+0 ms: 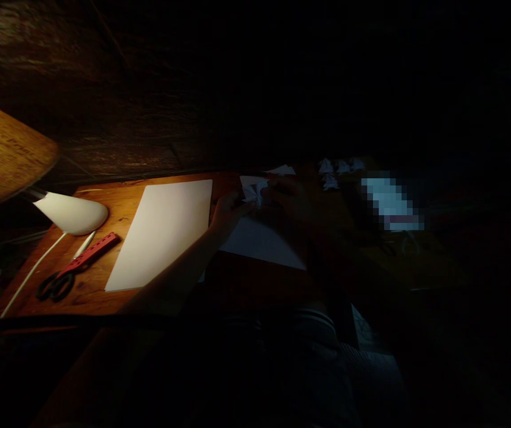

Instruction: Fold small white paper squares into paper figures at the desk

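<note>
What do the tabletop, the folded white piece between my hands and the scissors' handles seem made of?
Tabletop: wood by its grain, perhaps varnished given the warm sheen. Folded white piece: probably paper, seemingly matte, with thin creased flaps. Scissors' handles: possibly plastic, judging by the smooth dark loops; too dim to be sure.

A dark brown, rough-surfaced wall (134, 122) with faint seams runs behind the far edge of a reddish-brown wooden table (124, 208); at the table's far left corner stands a lamp with a rounded white base (74, 215) and a brown, lettered shade (9, 148); its warm light covers the left end, fading rightward; the right end sinks into near-black shadow.
</note>
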### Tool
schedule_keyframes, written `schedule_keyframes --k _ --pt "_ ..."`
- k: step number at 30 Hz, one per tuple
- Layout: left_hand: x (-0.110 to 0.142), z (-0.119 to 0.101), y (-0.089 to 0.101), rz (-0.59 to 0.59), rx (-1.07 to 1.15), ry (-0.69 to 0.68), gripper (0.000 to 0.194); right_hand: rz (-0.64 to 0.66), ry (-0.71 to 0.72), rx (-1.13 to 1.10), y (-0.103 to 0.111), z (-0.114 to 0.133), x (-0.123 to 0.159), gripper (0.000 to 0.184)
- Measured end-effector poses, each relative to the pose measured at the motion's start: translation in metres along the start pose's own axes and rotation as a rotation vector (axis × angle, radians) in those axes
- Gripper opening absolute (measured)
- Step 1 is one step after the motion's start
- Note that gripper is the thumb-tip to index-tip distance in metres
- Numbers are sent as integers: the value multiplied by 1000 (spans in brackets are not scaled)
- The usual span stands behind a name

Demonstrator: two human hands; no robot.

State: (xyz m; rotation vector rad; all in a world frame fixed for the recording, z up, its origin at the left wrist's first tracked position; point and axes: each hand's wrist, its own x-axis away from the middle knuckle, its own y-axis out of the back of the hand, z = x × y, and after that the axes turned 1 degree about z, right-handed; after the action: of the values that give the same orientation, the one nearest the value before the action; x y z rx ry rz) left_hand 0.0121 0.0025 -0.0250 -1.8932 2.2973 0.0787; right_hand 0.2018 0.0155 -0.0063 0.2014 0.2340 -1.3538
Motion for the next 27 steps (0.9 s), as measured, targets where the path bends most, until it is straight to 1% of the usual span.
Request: schedule_keyframes --k 2,5,9,13,18,22,25,27 --pt "-1 2 1 7 25 -1 38 -12 -4 -1 1 0 1 35" --pt "0 1 3 20 125 23 43 -36 -6 -22 2 0 1 30" --pt "2 -6 6 46 233 78 51 -34 -6 -69 2 2 1 29" --pt "0 -8 6 -14 195 78 60 -16 16 -51 3 5 2 29" --pt "-2 -1 3 -55 148 38 45 33 11 -39 0 2 4 30" --pt "-3 7 4 -97 41 -54 49 58 24 37 -1 2 3 20" --pt "-4 10 6 -132 21 -112 48 44 -9 -4 -1 2 2 23" --pt "-4 9 6 -146 26 -113 49 7 -25 -43 -1 0 1 25"
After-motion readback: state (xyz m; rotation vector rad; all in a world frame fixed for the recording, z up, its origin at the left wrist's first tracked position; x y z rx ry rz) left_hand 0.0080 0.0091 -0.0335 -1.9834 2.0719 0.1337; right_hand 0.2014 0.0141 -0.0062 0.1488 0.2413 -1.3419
